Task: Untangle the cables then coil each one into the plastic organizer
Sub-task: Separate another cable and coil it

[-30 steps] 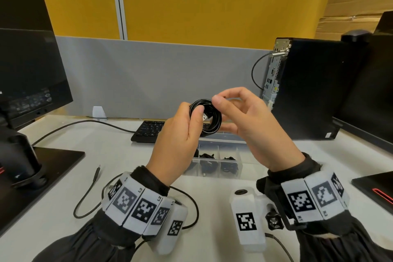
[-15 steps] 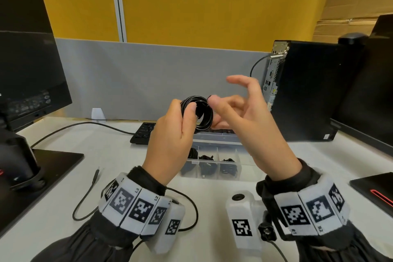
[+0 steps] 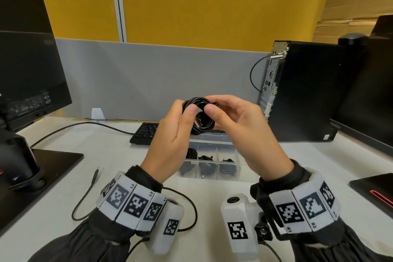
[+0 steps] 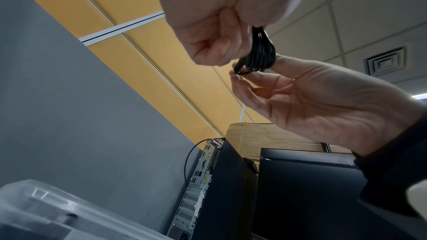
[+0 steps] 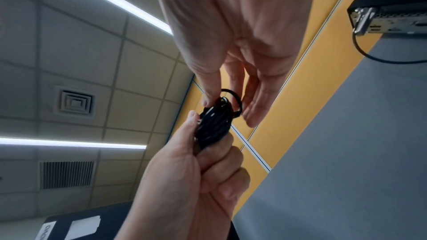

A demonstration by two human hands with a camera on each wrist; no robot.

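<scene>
Both hands raised above the plastic organizer (image 3: 212, 171), working one coiled black cable (image 3: 200, 117). Left hand (image 3: 172, 136) grips the coil's left side, thumb pressed on the front, fingers curled behind; the right wrist view shows those fingers wrapped round the bundle. Right hand (image 3: 240, 125) pinches the coil's top right between thumb and forefinger, other fingers loosely bent behind it. A short loop and the cable's end stick out of the coil by the right fingertips (image 5: 251, 116). Coil is in the air, touching neither organizer nor table (image 3: 119, 155).

Organizer: clear, divided box on the table directly below the hands. Its three near compartments each hold a dark bundled cable; the far row is hidden by the hands, contents cannot tell.

A loose black cable (image 3: 85, 204) lies on the table left of the organizer, plug end pointing away, running under the left wrist. Keyboard (image 3: 144, 132) just behind the organizer, its cord trailing left. Black desktop tower (image 3: 306, 91) right of and behind the organizer, rear ports facing the hands, thin cable looped off its back. Monitor (image 3: 27, 66) on a black base far left of the organizer. Another dark screen at the right edge. Grey partition with yellow panels behind the table.
</scene>
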